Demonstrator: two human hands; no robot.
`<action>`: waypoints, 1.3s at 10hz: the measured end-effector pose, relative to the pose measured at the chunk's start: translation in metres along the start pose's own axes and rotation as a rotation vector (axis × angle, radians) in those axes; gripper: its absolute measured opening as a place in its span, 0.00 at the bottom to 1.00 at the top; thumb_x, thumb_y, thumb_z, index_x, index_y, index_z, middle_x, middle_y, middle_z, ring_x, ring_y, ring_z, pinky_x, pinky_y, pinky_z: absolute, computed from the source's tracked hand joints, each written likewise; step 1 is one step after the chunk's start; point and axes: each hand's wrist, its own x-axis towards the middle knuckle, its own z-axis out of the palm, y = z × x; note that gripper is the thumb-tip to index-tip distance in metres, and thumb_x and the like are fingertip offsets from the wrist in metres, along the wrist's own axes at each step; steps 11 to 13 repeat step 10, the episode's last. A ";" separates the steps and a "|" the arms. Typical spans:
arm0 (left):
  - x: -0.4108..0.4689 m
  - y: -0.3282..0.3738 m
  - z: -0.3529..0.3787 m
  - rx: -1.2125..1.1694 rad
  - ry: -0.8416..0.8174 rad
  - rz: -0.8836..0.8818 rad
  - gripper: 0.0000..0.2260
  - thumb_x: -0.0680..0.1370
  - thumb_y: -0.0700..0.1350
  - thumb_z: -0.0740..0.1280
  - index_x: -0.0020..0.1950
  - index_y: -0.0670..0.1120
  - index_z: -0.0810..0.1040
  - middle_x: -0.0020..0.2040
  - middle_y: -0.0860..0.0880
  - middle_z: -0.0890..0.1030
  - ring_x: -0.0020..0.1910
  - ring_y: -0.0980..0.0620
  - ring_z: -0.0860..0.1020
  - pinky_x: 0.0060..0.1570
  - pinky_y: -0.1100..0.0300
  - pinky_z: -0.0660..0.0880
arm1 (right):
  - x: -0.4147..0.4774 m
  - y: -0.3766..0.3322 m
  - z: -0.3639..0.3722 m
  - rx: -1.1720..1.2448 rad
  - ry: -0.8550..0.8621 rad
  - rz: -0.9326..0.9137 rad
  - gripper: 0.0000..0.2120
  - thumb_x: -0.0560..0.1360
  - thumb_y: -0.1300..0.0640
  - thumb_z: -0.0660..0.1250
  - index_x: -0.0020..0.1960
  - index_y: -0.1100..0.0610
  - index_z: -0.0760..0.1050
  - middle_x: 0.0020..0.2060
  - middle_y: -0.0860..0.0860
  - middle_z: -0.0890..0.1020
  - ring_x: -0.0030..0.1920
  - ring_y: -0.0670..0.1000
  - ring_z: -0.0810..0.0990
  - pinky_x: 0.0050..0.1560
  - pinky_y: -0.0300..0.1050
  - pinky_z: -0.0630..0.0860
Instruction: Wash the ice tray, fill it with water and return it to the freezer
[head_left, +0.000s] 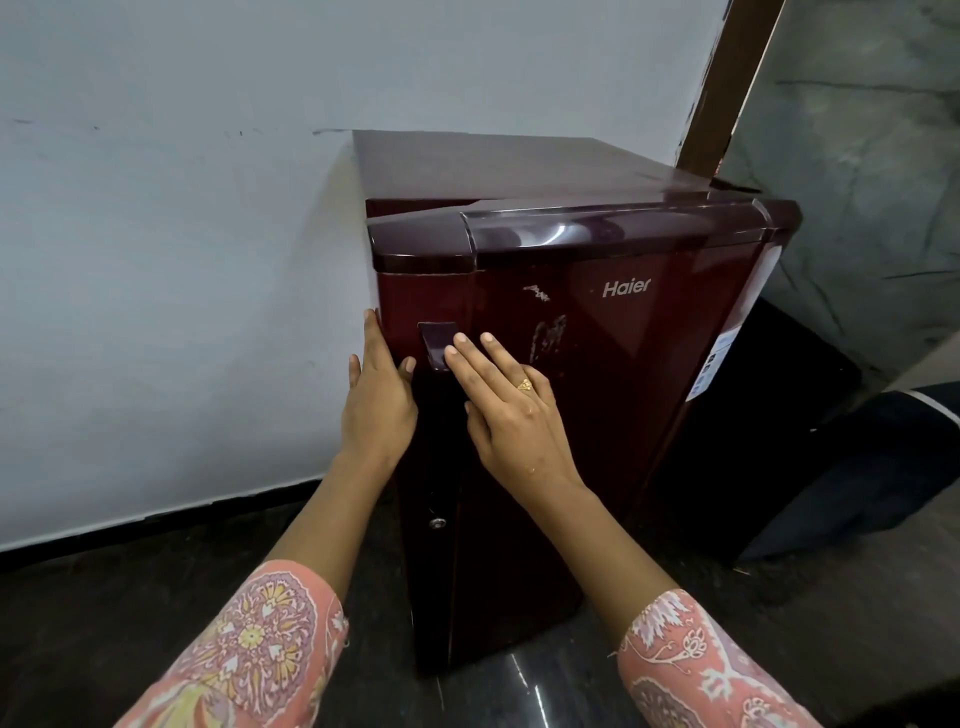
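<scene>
Maroon fridge (597, 364) stands against white wall (156, 260) on dark floor (130, 623), door slightly ajar at top left. Left hand (376, 395) flat against door's left edge, grip released. Right hand (511, 410) flat on door front, fingertips at recessed handle (436, 343), grasping nothing. Ice tray unseen, possibly inside.

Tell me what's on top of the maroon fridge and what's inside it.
Nothing stands on the fridge top that shows. A brown wooden post rises behind its back right corner. The door looks shut or nearly so, so the inside is hidden; no ice tray shows.
</scene>
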 end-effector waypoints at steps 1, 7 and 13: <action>0.014 -0.007 0.003 -0.016 0.012 -0.012 0.27 0.82 0.47 0.53 0.76 0.54 0.42 0.73 0.46 0.65 0.73 0.39 0.57 0.64 0.38 0.65 | 0.009 -0.001 0.008 -0.057 -0.009 0.005 0.28 0.72 0.66 0.58 0.71 0.54 0.64 0.71 0.49 0.68 0.72 0.51 0.62 0.68 0.47 0.58; 0.044 -0.023 0.011 -0.029 0.042 -0.005 0.25 0.82 0.50 0.52 0.75 0.59 0.43 0.74 0.50 0.62 0.75 0.41 0.55 0.64 0.36 0.66 | 0.032 -0.007 0.041 -0.126 0.093 0.078 0.27 0.72 0.65 0.54 0.71 0.53 0.65 0.71 0.48 0.68 0.71 0.52 0.66 0.65 0.54 0.65; 0.027 -0.006 -0.006 0.161 0.039 -0.006 0.26 0.82 0.49 0.52 0.77 0.49 0.45 0.77 0.45 0.52 0.76 0.43 0.47 0.72 0.43 0.51 | 0.031 -0.018 0.018 0.057 -0.190 0.164 0.34 0.73 0.65 0.57 0.75 0.50 0.51 0.76 0.45 0.54 0.71 0.52 0.65 0.55 0.52 0.73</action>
